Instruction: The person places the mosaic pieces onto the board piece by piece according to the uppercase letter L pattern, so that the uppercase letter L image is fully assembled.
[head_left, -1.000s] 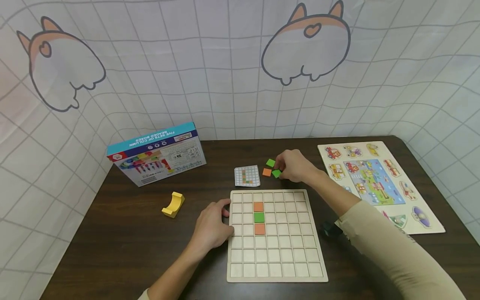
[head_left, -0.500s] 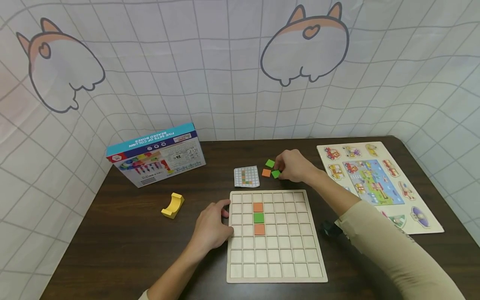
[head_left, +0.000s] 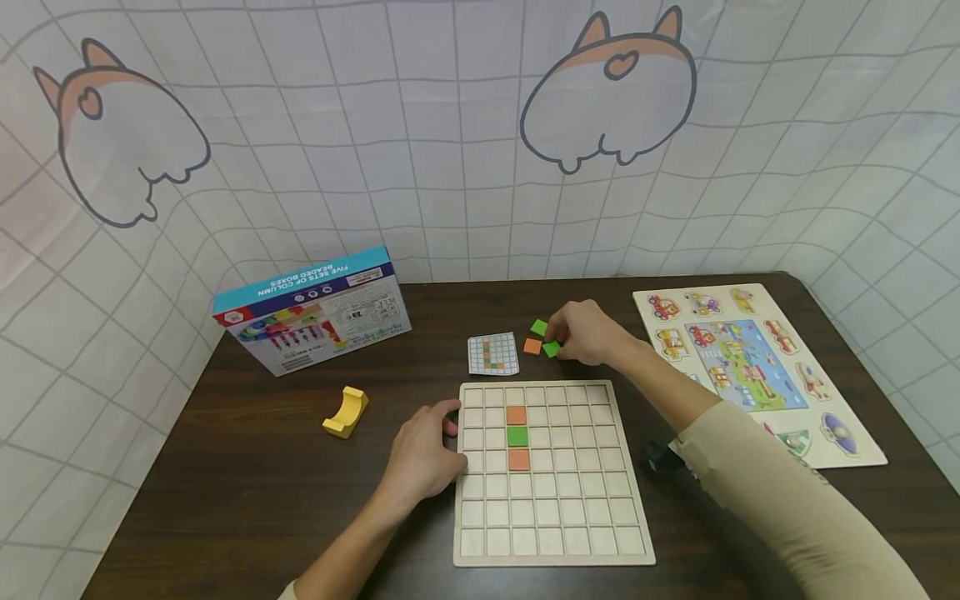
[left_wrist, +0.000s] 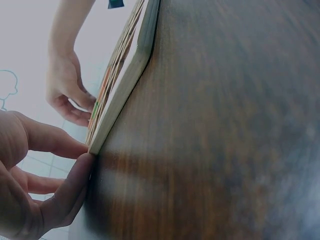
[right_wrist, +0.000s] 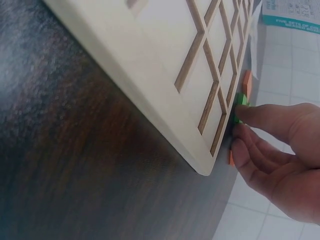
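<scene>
Barely anything has moved in half a second: fingertips of the right hand [head_left: 590, 333] pinch the near green tile [head_left: 552, 350], square, at that hand's 8 o'clock, well apart from the left hand [head_left: 424, 451]. Around it lie one second green tile [head_left: 538, 327] at 11, one loose orange tile [head_left: 532, 346] at 9 and, in the right-wrist view, one further orange piece [right_wrist: 231, 158]. At 6, one grid board [head_left: 551, 560] bears two orange squares [head_left: 518, 459] and one green square [head_left: 517, 436]; spread left fingers touch its 9 o'clock edge.

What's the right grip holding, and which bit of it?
The right grip appears to pinch the loose green tile nearer the board by its edge.
</scene>
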